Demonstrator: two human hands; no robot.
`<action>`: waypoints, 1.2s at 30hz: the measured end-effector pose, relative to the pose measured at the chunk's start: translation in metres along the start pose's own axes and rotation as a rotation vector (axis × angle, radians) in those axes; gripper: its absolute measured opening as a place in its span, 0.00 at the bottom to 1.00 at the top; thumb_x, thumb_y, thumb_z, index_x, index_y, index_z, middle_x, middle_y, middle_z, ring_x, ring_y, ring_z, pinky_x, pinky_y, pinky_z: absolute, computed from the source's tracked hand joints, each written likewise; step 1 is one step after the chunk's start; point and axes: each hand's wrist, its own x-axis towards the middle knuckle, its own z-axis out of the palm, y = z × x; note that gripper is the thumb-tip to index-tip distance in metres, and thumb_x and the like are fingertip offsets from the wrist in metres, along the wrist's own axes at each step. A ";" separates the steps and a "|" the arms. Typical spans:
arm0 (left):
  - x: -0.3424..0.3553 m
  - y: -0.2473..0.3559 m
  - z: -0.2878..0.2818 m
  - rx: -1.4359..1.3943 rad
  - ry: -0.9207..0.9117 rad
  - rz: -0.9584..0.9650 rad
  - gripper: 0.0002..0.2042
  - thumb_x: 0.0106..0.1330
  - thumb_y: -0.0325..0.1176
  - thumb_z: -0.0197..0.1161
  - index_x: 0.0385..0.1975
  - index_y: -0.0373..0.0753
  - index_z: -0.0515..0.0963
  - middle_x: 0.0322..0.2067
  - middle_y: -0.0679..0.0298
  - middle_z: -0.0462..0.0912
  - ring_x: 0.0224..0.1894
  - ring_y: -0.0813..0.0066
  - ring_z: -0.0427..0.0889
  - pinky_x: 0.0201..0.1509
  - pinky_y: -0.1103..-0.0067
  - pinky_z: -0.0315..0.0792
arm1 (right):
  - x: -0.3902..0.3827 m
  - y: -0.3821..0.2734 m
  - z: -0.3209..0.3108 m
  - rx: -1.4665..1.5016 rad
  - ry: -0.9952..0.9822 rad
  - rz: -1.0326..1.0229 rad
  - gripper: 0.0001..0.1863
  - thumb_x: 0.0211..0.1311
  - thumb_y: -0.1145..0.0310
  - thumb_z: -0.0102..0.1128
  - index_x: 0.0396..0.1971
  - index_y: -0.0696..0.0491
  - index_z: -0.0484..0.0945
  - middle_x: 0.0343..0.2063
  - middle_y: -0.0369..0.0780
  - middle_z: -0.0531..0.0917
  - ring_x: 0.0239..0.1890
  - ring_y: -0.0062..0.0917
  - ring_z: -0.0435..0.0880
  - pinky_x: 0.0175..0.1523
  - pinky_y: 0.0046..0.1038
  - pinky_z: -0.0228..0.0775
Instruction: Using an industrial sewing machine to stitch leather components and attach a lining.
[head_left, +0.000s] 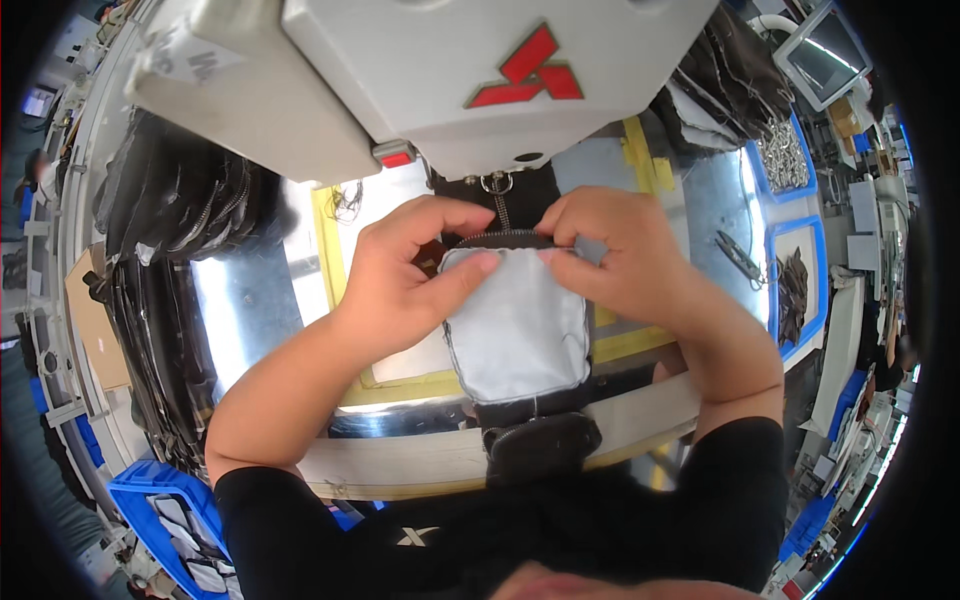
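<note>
A small pouch piece with a pale grey-white lining (520,325) lies flat under the sewing machine head (500,80). Along its far edge runs a dark curved zipper (505,239). My left hand (405,265) has its thumb on the lining's top left corner, with the index finger curled over the zipper side. At the top right corner my right hand (615,245) pinches the same edge between thumb and fingers. Beyond, a black strip with zipper teeth (505,212) reaches toward the machine. A dark pouch (540,447) hangs at the table's front edge, joined by a thread or strip.
Stacks of dark zippered pieces (165,310) crowd the left side. To the right are thread snips (738,258), a blue tray of metal parts (785,155) and another with dark scraps (793,290). A blue bin (165,490) stands lower left. Yellow tape (640,160) marks the work surface.
</note>
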 end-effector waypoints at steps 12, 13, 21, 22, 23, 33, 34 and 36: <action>0.002 0.004 0.003 0.474 0.043 0.221 0.09 0.62 0.23 0.75 0.41 0.33 0.87 0.35 0.58 0.88 0.31 0.70 0.84 0.33 0.78 0.76 | -0.002 -0.001 0.017 -0.013 0.124 -0.081 0.08 0.61 0.71 0.74 0.41 0.50 0.89 0.35 0.37 0.87 0.30 0.31 0.86 0.33 0.30 0.78; 0.003 0.002 0.002 0.377 0.036 0.213 0.09 0.62 0.23 0.75 0.42 0.33 0.87 0.35 0.58 0.88 0.32 0.71 0.84 0.35 0.78 0.76 | -0.002 -0.003 0.016 -0.023 0.112 -0.091 0.09 0.59 0.74 0.76 0.39 0.53 0.89 0.35 0.39 0.87 0.30 0.30 0.86 0.34 0.28 0.78; 0.002 0.004 0.005 0.275 -0.004 0.161 0.07 0.66 0.25 0.72 0.42 0.33 0.86 0.35 0.60 0.87 0.33 0.75 0.82 0.35 0.81 0.73 | -0.004 -0.005 0.022 -0.037 0.114 -0.152 0.09 0.56 0.78 0.77 0.37 0.54 0.89 0.36 0.39 0.87 0.29 0.28 0.86 0.32 0.26 0.77; 0.001 0.006 0.005 0.293 -0.009 0.120 0.06 0.66 0.25 0.72 0.41 0.34 0.87 0.35 0.61 0.87 0.31 0.77 0.82 0.33 0.81 0.73 | -0.004 -0.005 0.021 -0.036 0.109 -0.144 0.09 0.56 0.78 0.76 0.37 0.54 0.90 0.36 0.39 0.87 0.29 0.28 0.86 0.32 0.26 0.77; 0.001 0.007 0.005 0.311 -0.013 0.078 0.05 0.66 0.25 0.72 0.40 0.34 0.87 0.34 0.61 0.87 0.30 0.78 0.81 0.31 0.82 0.72 | -0.004 -0.006 0.021 -0.036 0.102 -0.137 0.09 0.56 0.78 0.76 0.38 0.54 0.90 0.36 0.39 0.87 0.29 0.28 0.86 0.33 0.26 0.77; 0.000 0.011 0.006 0.421 0.035 0.150 0.05 0.65 0.24 0.72 0.39 0.35 0.88 0.32 0.60 0.88 0.26 0.78 0.82 0.27 0.81 0.73 | 0.001 -0.002 0.022 0.076 0.086 -0.029 0.07 0.60 0.73 0.73 0.39 0.52 0.88 0.34 0.37 0.86 0.30 0.29 0.85 0.34 0.29 0.76; 0.000 0.012 0.007 0.457 0.037 0.198 0.05 0.64 0.22 0.72 0.38 0.34 0.87 0.32 0.59 0.88 0.26 0.76 0.83 0.28 0.80 0.74 | 0.002 -0.002 0.022 0.154 0.089 -0.014 0.07 0.60 0.73 0.73 0.38 0.53 0.88 0.33 0.38 0.86 0.29 0.28 0.84 0.33 0.28 0.75; 0.001 0.011 0.008 0.495 0.041 0.245 0.06 0.63 0.21 0.72 0.38 0.33 0.87 0.32 0.58 0.88 0.26 0.74 0.84 0.28 0.80 0.76 | 0.004 -0.001 0.023 0.233 0.091 0.000 0.07 0.60 0.73 0.73 0.38 0.53 0.88 0.32 0.38 0.86 0.29 0.26 0.83 0.33 0.26 0.73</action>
